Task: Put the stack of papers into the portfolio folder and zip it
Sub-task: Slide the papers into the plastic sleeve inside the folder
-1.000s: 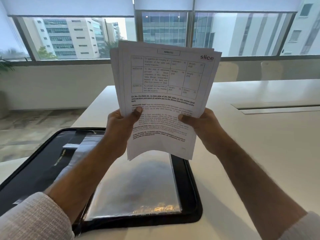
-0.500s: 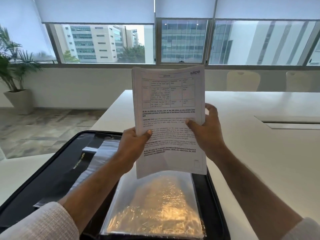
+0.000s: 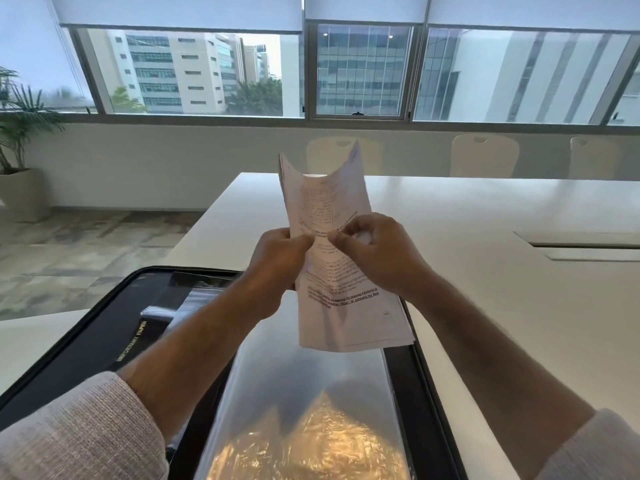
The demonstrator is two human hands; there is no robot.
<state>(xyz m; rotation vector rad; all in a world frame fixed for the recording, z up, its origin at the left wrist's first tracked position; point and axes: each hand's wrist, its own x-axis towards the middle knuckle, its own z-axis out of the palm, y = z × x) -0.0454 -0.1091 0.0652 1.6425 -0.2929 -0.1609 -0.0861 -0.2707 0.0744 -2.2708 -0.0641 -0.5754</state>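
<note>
I hold the stack of printed papers (image 3: 341,306) upright above the open portfolio folder (image 3: 90,341). The sheets are bent inward into a trough, their side edges curling toward each other. My left hand (image 3: 277,261) grips the left edge and my right hand (image 3: 377,251) grips the right edge, thumbs nearly touching at the middle of the page. The black folder lies flat and unzipped on the white table (image 3: 485,306), with shiny clear plastic sleeves (image 3: 311,410) in its right half, directly under the papers.
White chairs (image 3: 485,155) stand along the table's far side below the windows. A recessed cable slot (image 3: 585,245) sits in the table at right. A potted plant (image 3: 17,161) stands on the floor at far left.
The fanned sheets were squared into one neat stack, then my hands came together and bent it lengthwise. The stack came lower toward the folder.
</note>
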